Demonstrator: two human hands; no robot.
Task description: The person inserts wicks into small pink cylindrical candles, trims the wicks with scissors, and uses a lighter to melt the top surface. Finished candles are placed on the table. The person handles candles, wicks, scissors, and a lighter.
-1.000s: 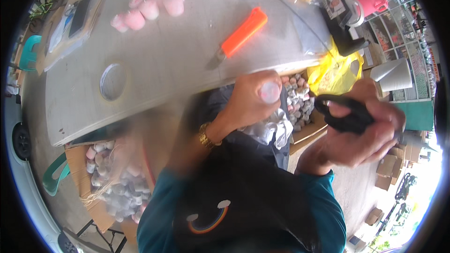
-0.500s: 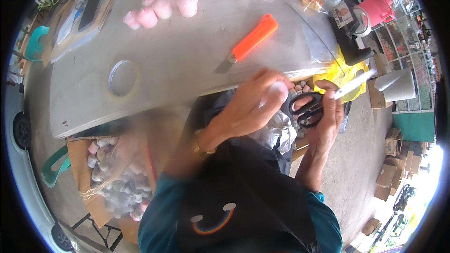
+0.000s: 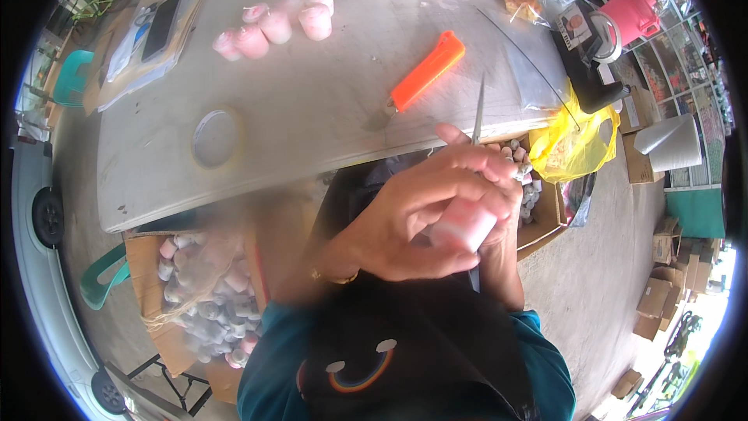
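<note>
My left hand [image 3: 405, 203] is closed around a small pink-and-white candle [image 3: 466, 224], held tilted in front of my apron. Just behind it, my right hand [image 3: 508, 243] is mostly covered by the left one. A pair of scissors [image 3: 479, 109] is in my right hand, its blade pointing up past the fingers toward the table. The scissors' handles are hidden by my hands. Farther off on the table stand several pink candles [image 3: 274, 26] with short wicks on top.
An orange utility knife [image 3: 427, 74] and a roll of clear tape [image 3: 217, 139] lie on the grey table [image 3: 312, 109]. Boxes of pink and white candles stand below its edge, at left [image 3: 160, 335] and right [image 3: 549, 222]. A yellow plastic bag [image 3: 573, 148] hangs over the right box.
My right hand has come in to the left behind my left hand. The scissors have swung from pointing right to pointing up. More of the candle in my left hand now shows.
</note>
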